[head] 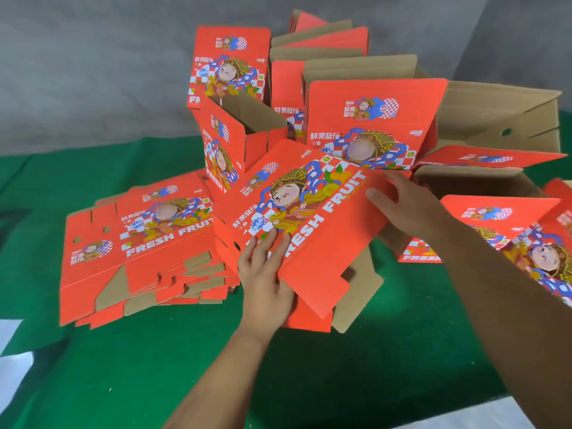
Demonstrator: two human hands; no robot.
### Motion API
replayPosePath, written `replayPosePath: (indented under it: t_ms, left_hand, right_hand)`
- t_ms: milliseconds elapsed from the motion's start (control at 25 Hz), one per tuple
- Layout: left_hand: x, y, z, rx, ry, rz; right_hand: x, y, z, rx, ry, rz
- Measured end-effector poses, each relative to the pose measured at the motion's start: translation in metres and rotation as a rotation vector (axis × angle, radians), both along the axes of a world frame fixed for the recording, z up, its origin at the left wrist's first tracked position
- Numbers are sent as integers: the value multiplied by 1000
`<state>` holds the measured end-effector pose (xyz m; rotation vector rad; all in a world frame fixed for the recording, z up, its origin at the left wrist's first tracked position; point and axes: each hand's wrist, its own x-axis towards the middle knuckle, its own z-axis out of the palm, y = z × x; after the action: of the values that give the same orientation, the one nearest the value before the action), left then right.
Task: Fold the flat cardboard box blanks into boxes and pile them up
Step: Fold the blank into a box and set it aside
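A red box blank (297,218) is held tilted above the green cloth (154,366), between the flat stack (139,243) and the folded pile (371,125). Its near edge is gripped by the left hand (266,280), fingers spread on the printed face; the far edge is pinched by the right hand (405,205). Risk judged: the loose bottom flaps (359,292) could be creased, or the leaning pile knocked over, if the blank is swung carelessly.
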<state>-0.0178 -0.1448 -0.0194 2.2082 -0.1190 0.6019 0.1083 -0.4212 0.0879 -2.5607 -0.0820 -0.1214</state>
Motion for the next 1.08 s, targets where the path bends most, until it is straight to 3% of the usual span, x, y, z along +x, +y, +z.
replayPosePath:
  t_ms: [120, 240, 400, 640, 840, 1000, 1080]
  left_hand:
    - [11, 16, 15, -122, -47, 43]
    - [21, 35, 22, -237, -149, 94]
    - [38, 48, 45, -640, -52, 139]
    - [61, 29, 112, -1088, 283, 159]
    - [76, 5, 111, -1085, 630, 117]
    - [77, -17, 92, -1146, 684, 198]
    - [82, -19, 90, -1171, 663, 238]
  right_hand:
    - [-5, 5, 8, 263, -7, -11]
    - [-16, 19, 9, 396, 11, 77]
    - [-28, 33, -2, 697, 129, 110]
    - [-33, 13, -6, 703, 176, 71]
    - [-15, -19, 8, 650, 134, -44]
    - [-23, -23, -7, 794, 252, -96]
    - [-25, -23, -11, 748, 186, -90]
